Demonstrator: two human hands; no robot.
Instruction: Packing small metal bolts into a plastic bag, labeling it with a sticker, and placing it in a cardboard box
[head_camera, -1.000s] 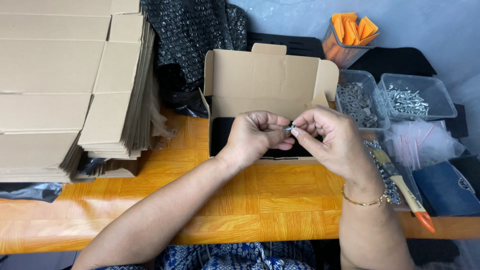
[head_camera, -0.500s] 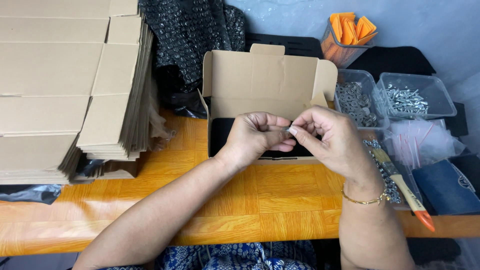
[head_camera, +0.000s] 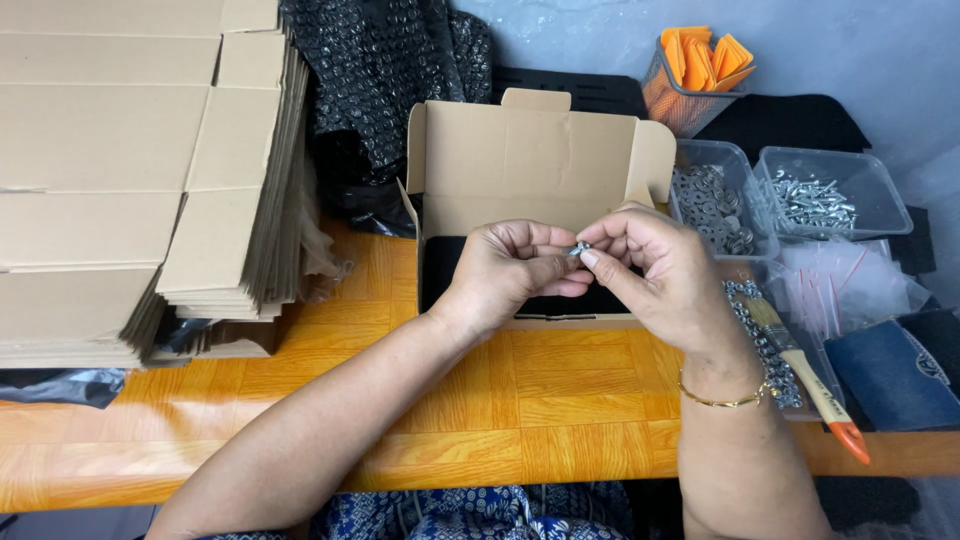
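Left hand (head_camera: 510, 268) and right hand (head_camera: 655, 275) meet fingertip to fingertip above an open cardboard box (head_camera: 535, 165), both pinched on a small silver screw (head_camera: 579, 247) held between them; the remaining fingers curl in loosely. The box stands at the far middle of the orange tabletop (head_camera: 500, 400), lid flaps raised, its interior dark. Far left: a tall stack of flattened cardboard blanks (head_camera: 130, 170). Behind the box: black bubble wrap (head_camera: 385, 70). Far right: a wire basket of orange pieces (head_camera: 700, 70), one clear tub of washers (head_camera: 712, 192) and one clear tub of screws (head_camera: 818, 195). Near right: small clear zip bags (head_camera: 850, 285), a brush with an orange-tipped handle (head_camera: 810, 375) and folded denim (head_camera: 890, 375). A gold bangle (head_camera: 720, 400) circles the right wrist.
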